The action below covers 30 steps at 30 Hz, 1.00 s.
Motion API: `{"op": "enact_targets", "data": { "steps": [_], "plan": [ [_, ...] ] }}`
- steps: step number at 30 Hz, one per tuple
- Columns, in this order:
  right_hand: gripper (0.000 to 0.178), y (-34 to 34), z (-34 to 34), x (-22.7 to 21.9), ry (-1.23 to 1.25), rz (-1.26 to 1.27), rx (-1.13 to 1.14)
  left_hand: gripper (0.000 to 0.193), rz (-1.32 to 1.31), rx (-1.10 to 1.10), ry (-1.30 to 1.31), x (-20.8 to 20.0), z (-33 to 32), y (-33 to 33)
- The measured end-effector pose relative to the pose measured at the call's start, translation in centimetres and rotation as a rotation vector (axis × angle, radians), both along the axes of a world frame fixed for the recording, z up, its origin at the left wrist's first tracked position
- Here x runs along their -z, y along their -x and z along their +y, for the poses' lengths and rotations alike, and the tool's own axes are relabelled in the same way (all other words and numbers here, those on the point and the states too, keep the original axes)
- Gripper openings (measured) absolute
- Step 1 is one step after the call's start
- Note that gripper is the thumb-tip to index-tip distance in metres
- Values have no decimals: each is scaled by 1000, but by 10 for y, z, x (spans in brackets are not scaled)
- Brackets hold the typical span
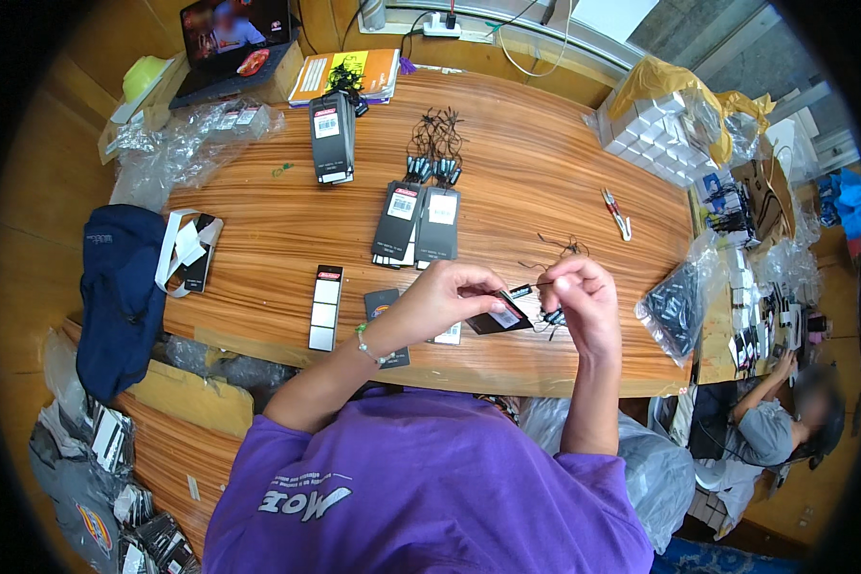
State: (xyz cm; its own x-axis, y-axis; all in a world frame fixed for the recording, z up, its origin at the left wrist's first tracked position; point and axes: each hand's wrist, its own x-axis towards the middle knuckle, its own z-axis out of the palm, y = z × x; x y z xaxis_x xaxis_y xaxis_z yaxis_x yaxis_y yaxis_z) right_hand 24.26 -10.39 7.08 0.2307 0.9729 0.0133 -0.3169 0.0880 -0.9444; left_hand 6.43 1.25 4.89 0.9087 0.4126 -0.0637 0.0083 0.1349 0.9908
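Near the table's front edge, my left hand (pixel 464 290) pinches a black hang tag (pixel 509 320) with a white label between thumb and fingers. Just right of it, my right hand (pixel 585 297) has its fingertips closed on a thin black tag string (pixel 540 284). A small dark string seal (pixel 520 291) sits between the two hands. More strings with seals (pixel 553 317) lie under my right hand. Beyond my hands rest two stacks of dark hang tags, a left stack (pixel 397 222) and a right stack (pixel 438 230), their strings bunched at the far end.
Another tag stack (pixel 331 143) lies farther back. A strip of white labels (pixel 325 311) is at the left front. Snips (pixel 617 215) lie at right, near a bag of black pieces (pixel 677 301) and white boxes (pixel 652 134). A co-worker (pixel 770 421) sits at far right.
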Motion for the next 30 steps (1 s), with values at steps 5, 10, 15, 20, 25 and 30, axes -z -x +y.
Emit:
{"op": "enact_targets", "data": {
  "steps": [5,10,15,20,25,30],
  "plan": [
    [12,-2,4,3,-239,576,-69,16,-56,-28,105,12,4,10],
    [26,0,7,2,-352,490,2,15,-71,-15,165,13,4,14],
    [27,4,5,-4,-402,397,97,13,-85,-10,181,11,5,15],
    [20,2,4,1,-430,357,145,13,-79,6,200,6,3,14],
    [13,0,7,3,-483,356,199,13,-116,-46,135,9,2,12],
    [8,7,-1,-5,-297,13,343,13,-103,-290,-114,-2,1,7]
  ]
}}
